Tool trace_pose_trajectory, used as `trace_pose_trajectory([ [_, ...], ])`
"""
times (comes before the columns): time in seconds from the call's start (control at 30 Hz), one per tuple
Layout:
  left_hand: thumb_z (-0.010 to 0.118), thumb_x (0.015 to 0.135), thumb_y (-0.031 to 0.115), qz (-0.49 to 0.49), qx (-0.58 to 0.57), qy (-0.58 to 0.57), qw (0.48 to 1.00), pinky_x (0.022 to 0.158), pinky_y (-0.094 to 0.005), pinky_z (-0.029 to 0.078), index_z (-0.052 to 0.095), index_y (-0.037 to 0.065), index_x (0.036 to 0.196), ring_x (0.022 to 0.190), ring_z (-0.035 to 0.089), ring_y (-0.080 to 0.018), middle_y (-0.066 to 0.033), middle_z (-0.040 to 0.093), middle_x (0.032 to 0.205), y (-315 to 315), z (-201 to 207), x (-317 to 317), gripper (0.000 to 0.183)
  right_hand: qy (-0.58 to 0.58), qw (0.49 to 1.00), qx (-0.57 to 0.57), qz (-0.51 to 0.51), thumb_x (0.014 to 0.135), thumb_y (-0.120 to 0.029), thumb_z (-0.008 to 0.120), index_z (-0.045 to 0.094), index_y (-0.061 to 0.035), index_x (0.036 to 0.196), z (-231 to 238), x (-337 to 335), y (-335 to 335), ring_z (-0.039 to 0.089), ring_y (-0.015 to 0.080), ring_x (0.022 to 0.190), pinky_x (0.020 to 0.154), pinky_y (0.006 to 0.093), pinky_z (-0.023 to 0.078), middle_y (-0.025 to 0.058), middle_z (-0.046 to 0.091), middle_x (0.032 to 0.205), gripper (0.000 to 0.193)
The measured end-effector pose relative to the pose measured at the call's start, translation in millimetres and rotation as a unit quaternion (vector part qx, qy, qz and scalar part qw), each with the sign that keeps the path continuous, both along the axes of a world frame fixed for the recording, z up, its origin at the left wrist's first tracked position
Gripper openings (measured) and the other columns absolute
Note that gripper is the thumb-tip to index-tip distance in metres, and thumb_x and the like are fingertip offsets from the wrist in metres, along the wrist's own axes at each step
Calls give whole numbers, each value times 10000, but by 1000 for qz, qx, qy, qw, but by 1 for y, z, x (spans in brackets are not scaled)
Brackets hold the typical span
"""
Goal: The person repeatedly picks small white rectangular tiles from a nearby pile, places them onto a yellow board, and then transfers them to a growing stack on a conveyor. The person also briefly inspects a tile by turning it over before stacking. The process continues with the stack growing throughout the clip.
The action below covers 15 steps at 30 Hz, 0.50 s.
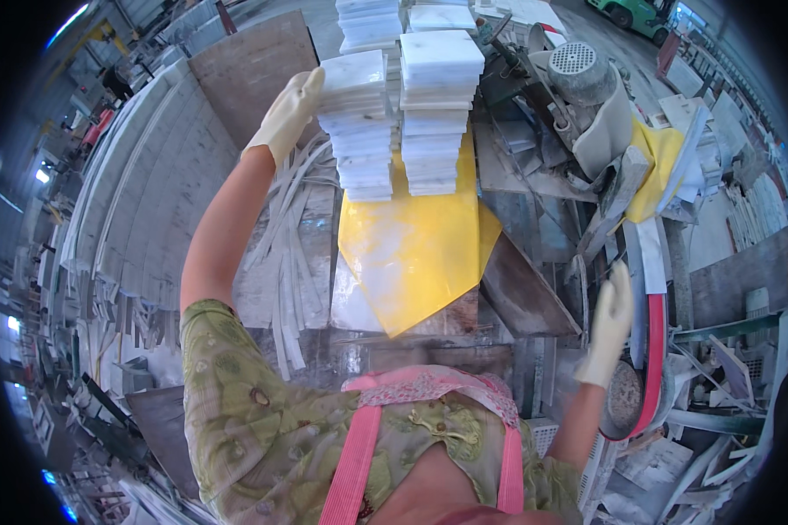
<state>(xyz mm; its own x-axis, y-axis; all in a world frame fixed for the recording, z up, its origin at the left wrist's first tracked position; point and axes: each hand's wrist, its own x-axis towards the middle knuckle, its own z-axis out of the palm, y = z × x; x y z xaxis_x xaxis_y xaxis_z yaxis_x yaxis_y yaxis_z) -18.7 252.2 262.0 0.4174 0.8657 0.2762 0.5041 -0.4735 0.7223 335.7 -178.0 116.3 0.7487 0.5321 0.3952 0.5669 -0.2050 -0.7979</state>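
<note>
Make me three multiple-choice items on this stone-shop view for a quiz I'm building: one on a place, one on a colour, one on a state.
1. Where is the left hand?
A. on the stack of white tiles
B. on the floor
C. on the motor

2. What colour is the sheet under the stacks?
A. blue
B. yellow
C. black

3. How are both hands dressed?
A. bare
B. in pale gloves
C. in red mitts

Answers: 1 A, its glove lies against the left stack's side. 2 B, the sheet shows bright yellow. 3 B, the right hand by the red-rimmed saw guard is gloved too.
</note>
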Motion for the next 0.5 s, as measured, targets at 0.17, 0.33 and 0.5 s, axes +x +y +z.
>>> trace_pose_trajectory([
  [0.17,522,975,568,48,-74,-101,991,1036,-379,436,478,42,1472,1253,562,-246,-136,542,1393,12,5,-5,725,1,986,12,-168,1060,-138,512,470,75,1455,-61,72,-149,538,263,1348,1153,370,378,201,557,1453,450],
  [0.33,519,1056,349,64,465,6,883,1087,-378,436,569,34,1387,1283,560,-255,-144,626,1349,-33,18,22,460,31,949,-31,-313,1046,-289,570,497,64,1445,-53,87,-217,555,290,1322,1132,379,400,206,578,1431,538],
  [0.5,371,1104,147,-244,294,-77,921,1136,-406,401,556,-93,1367,1288,576,-295,-212,615,1364,-143,-19,154,401,101,905,77,-405,1008,-429,611,497,-49,1474,-98,94,-295,460,266,1393,1175,377,324,143,516,1488,613],
])
